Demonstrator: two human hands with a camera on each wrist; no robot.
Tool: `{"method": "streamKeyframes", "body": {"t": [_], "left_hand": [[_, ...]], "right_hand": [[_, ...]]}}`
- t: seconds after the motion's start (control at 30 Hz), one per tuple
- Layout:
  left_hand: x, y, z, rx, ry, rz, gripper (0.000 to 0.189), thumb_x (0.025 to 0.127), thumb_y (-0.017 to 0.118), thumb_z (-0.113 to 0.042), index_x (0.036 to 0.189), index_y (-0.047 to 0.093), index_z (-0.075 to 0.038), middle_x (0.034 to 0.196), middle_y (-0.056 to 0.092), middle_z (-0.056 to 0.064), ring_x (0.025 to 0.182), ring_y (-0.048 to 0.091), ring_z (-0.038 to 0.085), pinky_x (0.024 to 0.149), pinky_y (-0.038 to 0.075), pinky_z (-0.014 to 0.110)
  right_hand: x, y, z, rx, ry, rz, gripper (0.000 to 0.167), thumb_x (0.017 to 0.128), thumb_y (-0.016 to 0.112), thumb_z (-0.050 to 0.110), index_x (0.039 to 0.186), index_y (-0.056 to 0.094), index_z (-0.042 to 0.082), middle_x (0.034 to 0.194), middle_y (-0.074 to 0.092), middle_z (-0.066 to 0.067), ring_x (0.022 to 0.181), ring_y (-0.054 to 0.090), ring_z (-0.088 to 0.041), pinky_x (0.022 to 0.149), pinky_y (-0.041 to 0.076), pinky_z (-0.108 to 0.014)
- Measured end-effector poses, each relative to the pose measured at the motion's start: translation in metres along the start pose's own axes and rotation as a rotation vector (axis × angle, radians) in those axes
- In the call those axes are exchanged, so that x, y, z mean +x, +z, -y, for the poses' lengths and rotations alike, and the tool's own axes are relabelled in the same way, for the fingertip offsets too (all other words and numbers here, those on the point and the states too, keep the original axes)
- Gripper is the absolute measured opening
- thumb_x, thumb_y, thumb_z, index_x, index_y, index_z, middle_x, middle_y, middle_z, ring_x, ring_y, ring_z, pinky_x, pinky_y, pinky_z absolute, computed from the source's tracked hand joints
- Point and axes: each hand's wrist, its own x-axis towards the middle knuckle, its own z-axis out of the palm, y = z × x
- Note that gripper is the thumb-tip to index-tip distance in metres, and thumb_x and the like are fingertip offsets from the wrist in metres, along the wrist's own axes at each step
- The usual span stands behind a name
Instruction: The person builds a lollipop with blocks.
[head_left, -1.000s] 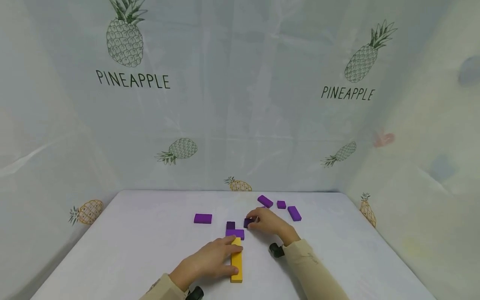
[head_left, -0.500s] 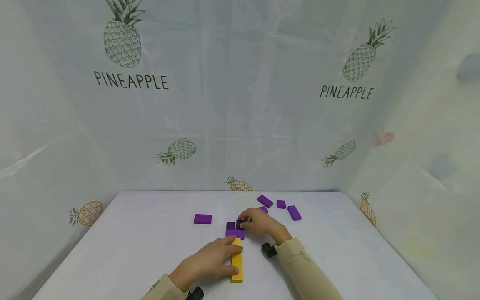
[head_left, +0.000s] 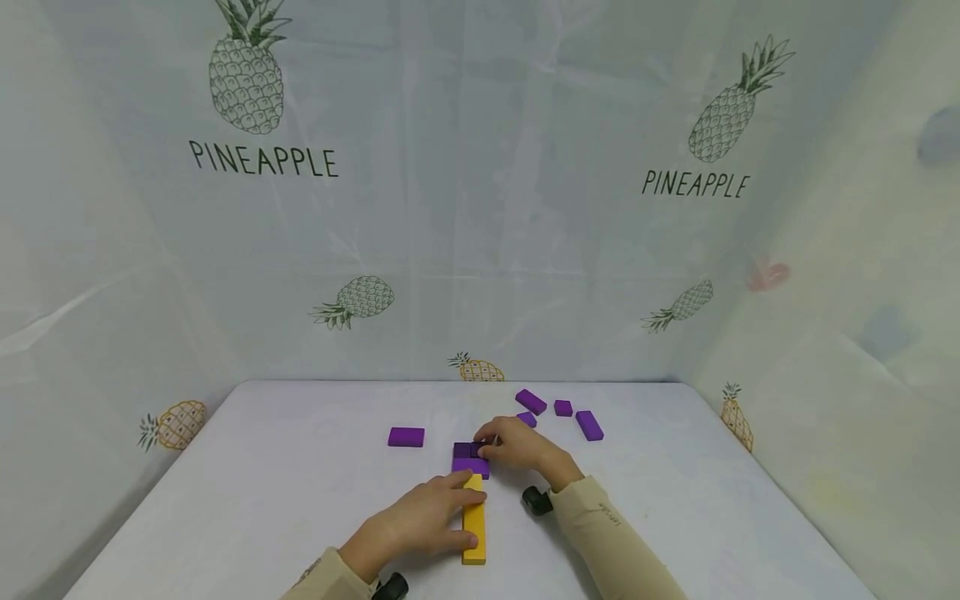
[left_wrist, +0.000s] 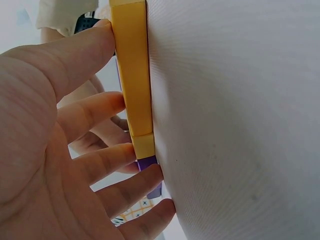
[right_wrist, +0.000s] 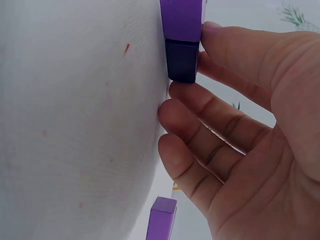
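Note:
A long yellow block (head_left: 474, 529) lies lengthwise on the white table, its far end against a purple block (head_left: 469, 469) set crosswise. Beyond that sit two dark purple blocks side by side, the left block (head_left: 461, 450) and the right block (head_left: 476, 448). My left hand (head_left: 416, 517) rests its thumb and fingertips along the yellow block, fingers fairly straight. With my right hand (head_left: 525, 443) I pinch the right dark block (right_wrist: 181, 61), thumb near its joint with the purple block (right_wrist: 182, 20). The head view partly hides that dark block behind my fingers.
One purple block (head_left: 406, 437) lies to the left. Behind and right of my right hand are several more: one close by (head_left: 527, 419), a slanted block (head_left: 531, 402), a small cube (head_left: 563, 408) and a longer block (head_left: 589, 426). A pineapple-printed curtain (head_left: 480, 208) stands behind the table.
My right hand has moved left with the dark purple block, which now stands against the other dark block, behind the crosswise one. My left hand has stayed on the yellow block.

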Motion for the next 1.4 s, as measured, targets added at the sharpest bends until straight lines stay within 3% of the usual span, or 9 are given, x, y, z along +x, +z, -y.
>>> {"method": "streamKeyframes", "body": {"t": [0.4,0.67,0.83,1.03,1.4], "left_hand": [[-0.001,-0.001,-0.002,0.003,-0.004,-0.003,0.054,0.083,0.067,-0.052,0.131,0.058,-0.030,0.146,0.042,0.007,0.127,0.046,0.031,0.100,0.042,0.053],[0.000,-0.001,-0.002,0.004,-0.010,0.005,0.054,0.083,0.067,-0.052,0.131,0.058,-0.030,0.147,0.042,0.007,0.128,0.045,0.031,0.100,0.041,0.054],[0.000,-0.001,-0.003,0.012,-0.020,0.008,0.054,0.083,0.067,-0.052,0.131,0.058,-0.031,0.147,0.041,0.006,0.129,0.045,0.030,0.101,0.041,0.053],[-0.001,-0.001,-0.004,0.012,-0.022,-0.003,0.054,0.082,0.067,-0.052,0.131,0.058,-0.030,0.147,0.041,0.006,0.129,0.044,0.030,0.102,0.040,0.052],[-0.001,0.000,-0.003,0.005,-0.031,0.002,0.054,0.083,0.068,-0.051,0.131,0.058,-0.031,0.148,0.041,0.005,0.129,0.044,0.030,0.102,0.040,0.052]], "right_hand": [[-0.002,0.000,0.001,-0.014,0.000,-0.004,0.020,0.090,0.066,0.019,0.109,0.071,0.014,0.090,0.064,0.009,0.080,0.055,-0.005,0.071,0.049,-0.023],[-0.006,-0.006,0.000,0.027,0.059,-0.009,0.028,0.091,0.065,0.024,0.115,0.068,0.010,0.093,0.063,0.006,0.081,0.056,-0.009,0.071,0.050,-0.026],[-0.012,-0.017,-0.008,0.053,0.099,-0.073,0.029,0.089,0.067,0.021,0.115,0.067,0.006,0.098,0.063,-0.001,0.084,0.055,-0.015,0.071,0.050,-0.030],[-0.017,-0.026,-0.033,0.026,0.120,-0.191,0.030,0.086,0.070,0.016,0.113,0.067,0.002,0.105,0.065,-0.008,0.094,0.058,-0.021,0.085,0.051,-0.041],[-0.030,-0.038,-0.062,-0.013,0.241,-0.294,0.032,0.081,0.075,0.017,0.111,0.069,0.005,0.110,0.062,-0.010,0.109,0.053,-0.031,0.095,0.043,-0.049]]}}
